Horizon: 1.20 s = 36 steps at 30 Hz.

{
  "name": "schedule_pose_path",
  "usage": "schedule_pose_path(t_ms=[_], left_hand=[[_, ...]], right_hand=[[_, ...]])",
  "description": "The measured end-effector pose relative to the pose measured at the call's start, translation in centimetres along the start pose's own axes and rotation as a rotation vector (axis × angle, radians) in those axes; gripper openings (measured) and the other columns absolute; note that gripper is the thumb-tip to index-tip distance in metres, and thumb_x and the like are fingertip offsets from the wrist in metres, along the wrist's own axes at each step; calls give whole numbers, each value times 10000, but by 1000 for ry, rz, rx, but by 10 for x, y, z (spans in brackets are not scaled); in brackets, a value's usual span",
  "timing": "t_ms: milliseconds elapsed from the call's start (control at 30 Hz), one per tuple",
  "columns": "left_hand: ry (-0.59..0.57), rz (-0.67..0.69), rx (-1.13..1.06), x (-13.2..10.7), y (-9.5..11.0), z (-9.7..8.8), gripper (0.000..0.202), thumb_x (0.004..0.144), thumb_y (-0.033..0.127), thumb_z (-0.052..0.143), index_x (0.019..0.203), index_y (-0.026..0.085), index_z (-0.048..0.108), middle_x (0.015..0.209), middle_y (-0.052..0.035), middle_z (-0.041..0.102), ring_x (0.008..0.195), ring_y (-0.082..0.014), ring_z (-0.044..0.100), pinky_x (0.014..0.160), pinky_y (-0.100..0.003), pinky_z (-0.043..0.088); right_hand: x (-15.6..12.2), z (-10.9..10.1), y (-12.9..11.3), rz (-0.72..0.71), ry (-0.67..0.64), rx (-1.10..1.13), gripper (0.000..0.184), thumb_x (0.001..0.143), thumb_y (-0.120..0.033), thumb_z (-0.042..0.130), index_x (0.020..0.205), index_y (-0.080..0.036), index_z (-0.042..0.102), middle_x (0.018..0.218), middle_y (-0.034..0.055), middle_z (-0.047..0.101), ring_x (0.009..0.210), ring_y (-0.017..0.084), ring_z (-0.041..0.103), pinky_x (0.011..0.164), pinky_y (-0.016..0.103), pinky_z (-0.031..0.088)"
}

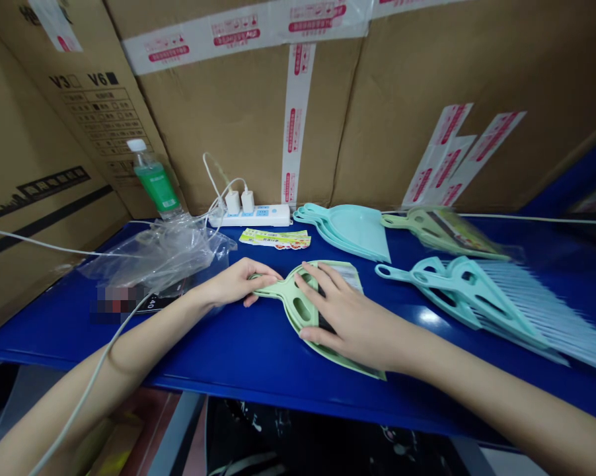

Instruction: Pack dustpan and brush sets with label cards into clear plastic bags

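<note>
A light green dustpan and brush set (298, 301) lies nested on the blue table in front of me. My left hand (241, 277) pinches its handle end between thumb and fingers. Spread flat over the brush head and pan is my right hand (337, 307), hiding part of a dark patch beneath it. Just beyond are stacked turquoise dustpans (360, 228). To the right, turquoise brushes (476, 291) with pale blue bristles overlap each other. Behind those rests another green dustpan set (441, 231), seemingly in a clear bag.
A white power strip (265, 215) with two plugged chargers stands against the cardboard boxes (228, 119). Colourful paper labels (275, 238) lie before it. At left are a green-labelled bottle (155, 182), crumpled clear plastic bags (174, 248) and a phone (154, 304). A white cable crosses my left forearm.
</note>
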<state>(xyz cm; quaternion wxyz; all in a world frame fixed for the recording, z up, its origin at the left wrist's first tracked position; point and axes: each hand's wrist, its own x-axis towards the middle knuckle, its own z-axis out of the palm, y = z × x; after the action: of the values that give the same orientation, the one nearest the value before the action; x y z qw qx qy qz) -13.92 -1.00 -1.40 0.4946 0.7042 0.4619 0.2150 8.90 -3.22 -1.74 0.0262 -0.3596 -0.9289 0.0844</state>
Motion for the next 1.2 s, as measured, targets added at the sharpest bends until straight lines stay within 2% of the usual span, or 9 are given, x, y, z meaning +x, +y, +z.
schedule_pose_path(t_ms=[367,500,667,800,900,1033,1100,1200], left_hand=[[14,-8,-14,2,-1,1,269,813,288,565,973,99,669,546,55,518,360,-25,378,367,-149,256],[-11,-11,-26,2,0,-1,247,819,304,570,950,113,656,557,68,510,362,-20,378,366,-150,262],[-10,-10,-38,3,1,-2,209,827,293,563,917,119,636,568,68,508,368,-23,382,371,-153,274],[-11,-7,-30,3,2,-1,205,833,292,555,922,122,627,572,68,503,366,-22,374,373,-156,269],[-10,-12,-7,3,2,-1,213,838,305,548,927,126,623,582,66,502,373,-24,377,377,-160,271],[-20,-14,26,1,4,-1,231,838,333,539,922,129,609,601,68,491,370,-24,368,373,-166,270],[-35,-9,52,1,5,-1,247,845,347,524,929,129,603,607,70,477,370,-24,361,376,-168,272],[-54,0,110,0,5,0,279,862,370,490,960,132,598,620,69,468,384,-30,366,392,-173,289]], right_hand=[[-2,6,-1,-71,52,-18,714,920,-561,325,1435,-69,357,1462,261,342,1358,423,269,999,594,379],[-1,7,-1,-72,65,11,709,919,-569,321,1432,-82,366,1455,259,349,1358,417,265,998,600,372],[-2,-4,4,-56,-1,64,731,890,-591,383,1445,-117,348,1488,228,305,1381,393,230,1007,578,375],[-3,-14,11,-61,-96,89,768,875,-595,426,1471,-127,296,1529,204,235,1410,375,162,1050,563,331],[-3,-15,14,-48,-133,97,797,873,-606,427,1480,-115,268,1548,211,176,1420,380,108,1067,573,298],[-2,-13,15,-64,-132,85,798,871,-620,427,1473,-115,287,1552,214,161,1420,375,111,1068,568,296],[-1,-14,17,-96,-102,78,798,858,-630,448,1454,-113,330,1535,217,214,1412,371,158,1061,555,313],[2,-19,24,-170,24,45,655,857,-561,520,1369,-157,468,1419,185,439,1312,341,378,1014,519,381]])
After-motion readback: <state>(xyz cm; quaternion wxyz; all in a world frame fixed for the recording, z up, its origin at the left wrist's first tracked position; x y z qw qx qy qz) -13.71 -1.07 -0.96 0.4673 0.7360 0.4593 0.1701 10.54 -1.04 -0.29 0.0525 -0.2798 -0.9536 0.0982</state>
